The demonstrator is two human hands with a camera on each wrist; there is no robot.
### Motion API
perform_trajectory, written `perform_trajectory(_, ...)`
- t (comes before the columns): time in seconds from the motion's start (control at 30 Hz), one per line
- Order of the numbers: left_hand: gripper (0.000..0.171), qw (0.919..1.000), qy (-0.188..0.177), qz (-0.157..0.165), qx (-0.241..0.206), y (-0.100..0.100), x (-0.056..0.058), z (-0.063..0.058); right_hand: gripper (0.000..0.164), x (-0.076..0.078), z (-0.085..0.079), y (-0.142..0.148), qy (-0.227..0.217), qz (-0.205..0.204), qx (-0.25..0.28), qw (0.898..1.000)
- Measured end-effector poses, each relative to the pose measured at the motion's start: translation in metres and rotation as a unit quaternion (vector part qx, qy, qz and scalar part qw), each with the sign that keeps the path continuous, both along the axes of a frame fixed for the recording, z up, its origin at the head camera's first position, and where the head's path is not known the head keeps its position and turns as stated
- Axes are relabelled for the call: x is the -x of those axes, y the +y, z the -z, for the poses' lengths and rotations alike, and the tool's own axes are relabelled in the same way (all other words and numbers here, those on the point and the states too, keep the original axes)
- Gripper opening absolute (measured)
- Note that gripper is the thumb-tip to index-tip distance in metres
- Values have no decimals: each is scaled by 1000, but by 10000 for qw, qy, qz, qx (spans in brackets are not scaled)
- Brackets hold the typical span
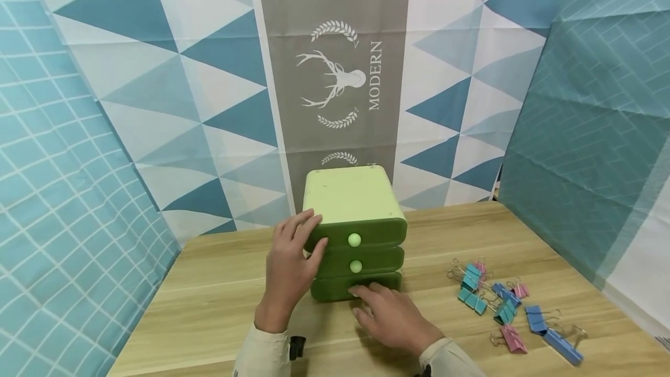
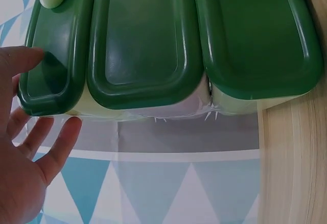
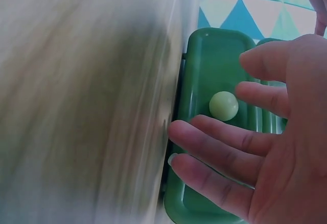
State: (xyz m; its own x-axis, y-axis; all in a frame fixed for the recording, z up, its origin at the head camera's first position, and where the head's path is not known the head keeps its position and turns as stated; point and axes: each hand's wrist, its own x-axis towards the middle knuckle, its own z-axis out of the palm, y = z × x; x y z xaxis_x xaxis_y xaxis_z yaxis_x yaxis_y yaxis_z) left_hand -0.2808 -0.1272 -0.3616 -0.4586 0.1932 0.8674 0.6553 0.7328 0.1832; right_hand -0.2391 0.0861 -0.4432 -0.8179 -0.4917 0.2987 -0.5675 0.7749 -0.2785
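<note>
A small chest of drawers [image 1: 349, 194] with a pale green top and three dark green drawer fronts stands on the table. My left hand [image 1: 290, 260] lies against its upper left corner. In the left wrist view, the thumb is over the front of the top drawer [image 2: 64, 35] and the other fingers are spread along the side. My right hand [image 1: 392, 316] is at the bottom drawer [image 1: 332, 288]. In the right wrist view its outstretched fingers are around the round pale knob [image 3: 223, 105], without a visible pinch. All drawers look closed.
Several binder clips in blue [image 1: 562, 347], teal [image 1: 473, 301] and pink [image 1: 513, 339] lie loosely on the right of the wooden table [image 1: 225, 284]. A patterned cloth [image 1: 220, 103] hangs behind the chest.
</note>
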Motion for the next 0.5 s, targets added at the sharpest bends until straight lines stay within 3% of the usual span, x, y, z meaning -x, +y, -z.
perform_trajectory(0.33,45,9994,-271,145,-150,3,3,1,38,8,0,-1,9,119,-52,9999)
perform_trajectory(0.5,49,9974,-520,439,-239,-3,1,2,36,10,0,-4,-48,9,-4,10000)
